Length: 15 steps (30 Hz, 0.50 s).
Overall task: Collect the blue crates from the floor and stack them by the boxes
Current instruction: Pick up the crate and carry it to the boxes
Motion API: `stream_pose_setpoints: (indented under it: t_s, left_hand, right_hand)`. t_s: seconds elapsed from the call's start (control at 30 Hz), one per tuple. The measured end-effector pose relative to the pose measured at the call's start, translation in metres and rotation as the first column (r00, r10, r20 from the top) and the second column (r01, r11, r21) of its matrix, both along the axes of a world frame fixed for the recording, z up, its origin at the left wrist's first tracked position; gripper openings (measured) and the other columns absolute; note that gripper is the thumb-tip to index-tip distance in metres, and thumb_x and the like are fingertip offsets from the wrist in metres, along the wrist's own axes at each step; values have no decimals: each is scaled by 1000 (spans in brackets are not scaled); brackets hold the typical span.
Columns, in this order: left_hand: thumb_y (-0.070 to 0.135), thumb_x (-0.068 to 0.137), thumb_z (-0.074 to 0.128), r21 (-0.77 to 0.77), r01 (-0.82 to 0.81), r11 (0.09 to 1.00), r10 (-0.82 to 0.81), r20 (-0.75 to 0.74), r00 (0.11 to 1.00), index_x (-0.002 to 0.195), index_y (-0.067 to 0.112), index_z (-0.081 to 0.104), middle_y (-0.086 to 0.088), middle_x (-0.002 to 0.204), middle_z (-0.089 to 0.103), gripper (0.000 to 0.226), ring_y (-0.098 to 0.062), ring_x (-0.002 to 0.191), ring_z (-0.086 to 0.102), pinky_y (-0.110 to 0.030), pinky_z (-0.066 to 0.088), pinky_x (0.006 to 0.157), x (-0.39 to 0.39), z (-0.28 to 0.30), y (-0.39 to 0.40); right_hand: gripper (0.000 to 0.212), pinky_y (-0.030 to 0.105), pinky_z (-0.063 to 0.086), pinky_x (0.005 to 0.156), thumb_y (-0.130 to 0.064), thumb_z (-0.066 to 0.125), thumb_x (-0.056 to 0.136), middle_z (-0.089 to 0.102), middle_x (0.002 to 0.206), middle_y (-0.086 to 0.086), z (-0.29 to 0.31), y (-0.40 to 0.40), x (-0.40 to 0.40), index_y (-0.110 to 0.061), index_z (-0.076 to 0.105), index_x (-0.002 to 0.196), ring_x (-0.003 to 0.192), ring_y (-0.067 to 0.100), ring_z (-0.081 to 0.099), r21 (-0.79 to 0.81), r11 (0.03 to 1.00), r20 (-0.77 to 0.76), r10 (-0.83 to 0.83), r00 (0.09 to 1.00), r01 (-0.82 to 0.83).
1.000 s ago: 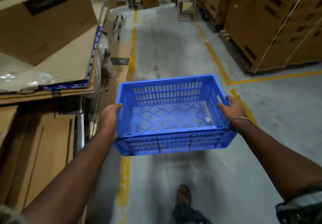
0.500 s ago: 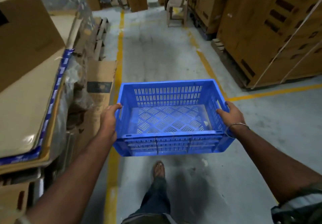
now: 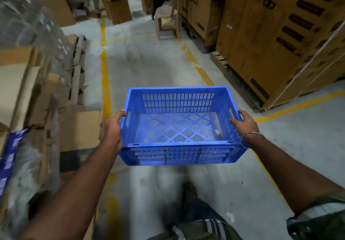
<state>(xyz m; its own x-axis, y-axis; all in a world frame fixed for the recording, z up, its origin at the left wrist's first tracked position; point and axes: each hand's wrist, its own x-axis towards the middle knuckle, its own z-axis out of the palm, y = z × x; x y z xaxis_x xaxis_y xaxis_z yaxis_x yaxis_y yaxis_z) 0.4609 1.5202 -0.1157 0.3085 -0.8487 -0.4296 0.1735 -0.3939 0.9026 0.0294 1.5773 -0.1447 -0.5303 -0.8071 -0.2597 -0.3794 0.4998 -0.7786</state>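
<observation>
Left hand's (image 3: 113,127) fingers hidden behind the blue crate (image 3: 177,127) wall. Foot (image 3: 188,193) below blurred. Left-side cardboard stacks (image 3: 28,90) blurred, cut off by the frame edge.

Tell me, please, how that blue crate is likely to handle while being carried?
The blue crate probably stays rigid: ribbed plastic walls. It looks light, being empty and slotted throughout. The left hand and right hand grip its side walls, so tipping seems unlikely.

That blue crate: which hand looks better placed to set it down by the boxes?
Neither alone. The left hand and right hand each grip one side of the crate, so both should probably lower it together.
</observation>
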Motion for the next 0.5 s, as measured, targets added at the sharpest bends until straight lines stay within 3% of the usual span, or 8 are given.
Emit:
stream_pose_setpoints:
  t_s: [0.13,0.23,0.37,0.5]
  left_hand:
    - [50,58,72,7,37,999,-37,-20,999,85,25,68,-13,93,66,37,-32,75,63,-33,50,59,-24,-12,-101]
    - [48,64,72,14,31,999,-31,-23,999,80,24,68,-11,90,66,30,-32,72,62,-32,50,59,-38,-20,-180]
    - [45,56,72,26,7,1000,-6,-29,1000,82,23,68,-15,89,63,34,-32,65,60,-34,53,55,-51,-12,-285]
    - [48,52,72,41,-23,999,25,-44,999,81,23,69,-18,92,64,38,-33,64,61,-37,54,58,-59,-15,-373]
  right_hand:
    - [60,28,41,82,-28,66,84,58,133,10,-14,-87,-17,-20,47,140,112,30,59,-1,999,1,-50,999,50]
    - [62,30,43,84,-31,66,83,57,134,9,-21,-164,-31,-22,46,140,112,29,59,15,998,26,-68,997,68]
    - [63,33,45,87,-32,66,82,56,135,8,-14,-272,-42,-23,45,141,112,30,59,5,998,24,-61,998,60]
    - [63,39,53,83,-38,64,80,62,125,8,-13,-359,-52,-29,44,139,98,30,65,30,998,38,-50,998,49]
